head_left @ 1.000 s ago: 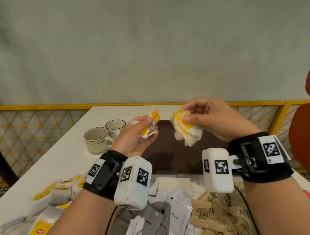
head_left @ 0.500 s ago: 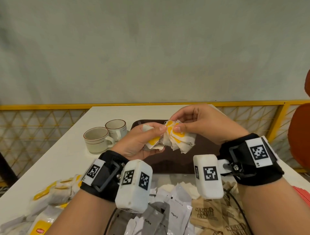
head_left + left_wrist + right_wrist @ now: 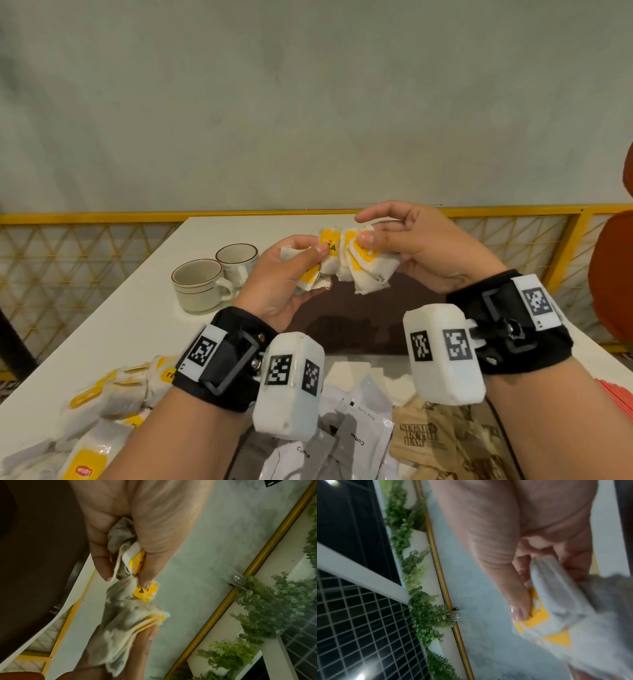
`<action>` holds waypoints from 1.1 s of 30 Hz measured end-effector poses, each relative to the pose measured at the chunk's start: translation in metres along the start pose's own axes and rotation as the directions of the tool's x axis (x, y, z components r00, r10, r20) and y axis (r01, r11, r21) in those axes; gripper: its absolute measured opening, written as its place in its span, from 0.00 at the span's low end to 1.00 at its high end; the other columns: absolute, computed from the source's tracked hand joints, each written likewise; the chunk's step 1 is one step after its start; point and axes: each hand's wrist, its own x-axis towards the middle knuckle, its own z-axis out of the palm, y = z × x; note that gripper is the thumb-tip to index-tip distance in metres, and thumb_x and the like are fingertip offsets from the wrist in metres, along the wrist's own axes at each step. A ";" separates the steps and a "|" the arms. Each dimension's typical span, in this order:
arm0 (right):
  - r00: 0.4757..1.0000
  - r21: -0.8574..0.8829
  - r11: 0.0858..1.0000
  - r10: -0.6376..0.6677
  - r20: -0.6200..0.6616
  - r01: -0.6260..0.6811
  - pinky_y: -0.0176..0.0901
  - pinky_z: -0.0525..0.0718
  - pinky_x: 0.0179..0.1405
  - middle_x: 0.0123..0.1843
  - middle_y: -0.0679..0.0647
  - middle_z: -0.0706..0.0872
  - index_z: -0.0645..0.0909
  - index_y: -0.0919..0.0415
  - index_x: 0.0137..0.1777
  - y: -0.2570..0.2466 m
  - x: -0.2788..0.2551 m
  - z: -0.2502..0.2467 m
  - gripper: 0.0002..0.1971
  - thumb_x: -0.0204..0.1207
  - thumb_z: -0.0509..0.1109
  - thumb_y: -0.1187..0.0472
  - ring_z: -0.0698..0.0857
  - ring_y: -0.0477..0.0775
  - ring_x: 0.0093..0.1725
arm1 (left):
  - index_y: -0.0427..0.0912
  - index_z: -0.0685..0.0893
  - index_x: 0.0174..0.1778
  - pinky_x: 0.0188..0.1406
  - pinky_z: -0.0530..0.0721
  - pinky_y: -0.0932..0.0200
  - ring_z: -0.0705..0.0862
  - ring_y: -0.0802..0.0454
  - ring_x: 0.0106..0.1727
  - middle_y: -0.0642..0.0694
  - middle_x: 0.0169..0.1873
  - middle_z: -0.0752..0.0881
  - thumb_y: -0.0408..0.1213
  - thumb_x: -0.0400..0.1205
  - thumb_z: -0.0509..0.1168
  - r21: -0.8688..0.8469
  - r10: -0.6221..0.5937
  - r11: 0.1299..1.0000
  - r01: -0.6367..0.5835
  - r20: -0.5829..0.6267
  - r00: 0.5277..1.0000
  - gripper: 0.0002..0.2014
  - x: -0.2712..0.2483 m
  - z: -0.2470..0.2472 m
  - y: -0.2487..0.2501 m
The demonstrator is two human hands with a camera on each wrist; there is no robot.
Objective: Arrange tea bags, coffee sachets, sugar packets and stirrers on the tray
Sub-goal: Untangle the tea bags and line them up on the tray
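Both hands are raised above the dark brown tray and meet in the middle. My left hand pinches a few white tea bags with yellow tags, thumb on a tag. My right hand grips a thicker stack of tea bags between thumb and fingers, its index finger lifted. In the right wrist view the thumb presses the yellow tags of that stack. The two bundles touch each other. More tea bags lie at the table's near left.
Two cream mugs stand left of the tray. White coffee sachets and brown sugar packets lie on the table near me. A yellow railing runs behind the white table, and an orange chair stands at right.
The hands have come together from about a hand's width apart, so the two tea bag bundles now touch. The right index finger has lifted off its stack.
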 end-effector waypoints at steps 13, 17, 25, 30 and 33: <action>0.973 -0.069 0.991 -0.125 -0.193 0.114 0.41 0.86 0.37 0.39 0.58 0.83 0.81 0.64 0.43 0.015 0.010 0.017 0.10 0.65 0.79 0.71 0.84 0.53 0.38 | 0.39 0.84 0.42 0.32 0.86 0.59 0.87 0.50 0.35 0.41 0.36 0.89 0.32 0.77 0.69 0.065 0.047 0.997 -0.046 -0.011 0.999 0.01 -0.002 0.005 0.000; 0.988 -0.150 0.987 -0.084 -0.133 0.064 0.39 0.85 0.32 0.41 0.61 0.84 0.83 0.62 0.44 0.014 0.007 0.011 0.09 0.67 0.78 0.70 0.85 0.54 0.39 | 0.39 0.84 0.42 0.38 0.87 0.56 0.87 0.50 0.36 0.42 0.36 0.89 0.31 0.78 0.68 0.089 0.062 0.994 -0.057 -0.047 0.997 0.01 0.000 0.004 -0.001; 0.998 -0.123 0.992 -0.020 -0.053 0.014 0.42 0.88 0.38 0.38 0.55 0.88 0.84 0.60 0.47 0.002 0.002 -0.004 0.14 0.62 0.78 0.68 0.88 0.52 0.39 | 0.44 0.85 0.38 0.52 0.84 0.44 0.86 0.40 0.49 0.35 0.49 0.88 0.32 0.78 0.71 0.194 0.172 0.971 -0.138 -0.170 0.970 0.04 0.003 0.004 -0.002; 1.000 -0.042 0.999 0.024 0.019 -0.023 0.37 0.86 0.31 0.36 0.55 0.86 0.83 0.63 0.50 0.005 0.000 0.007 0.14 0.64 0.77 0.71 0.87 0.48 0.34 | 0.43 0.86 0.38 0.47 0.85 0.48 0.86 0.43 0.47 0.37 0.46 0.88 0.32 0.78 0.70 0.240 0.228 0.954 -0.182 -0.182 0.957 0.04 0.002 0.004 -0.001; 0.993 -0.233 0.972 -0.056 -0.100 0.031 0.35 0.84 0.29 0.37 0.56 0.82 0.83 0.65 0.48 0.013 0.005 0.017 0.11 0.68 0.78 0.72 0.83 0.46 0.31 | 0.46 0.87 0.37 0.50 0.84 0.45 0.85 0.41 0.50 0.37 0.48 0.88 0.33 0.78 0.70 0.252 0.232 0.950 -0.183 -0.181 0.956 0.05 0.001 0.005 -0.002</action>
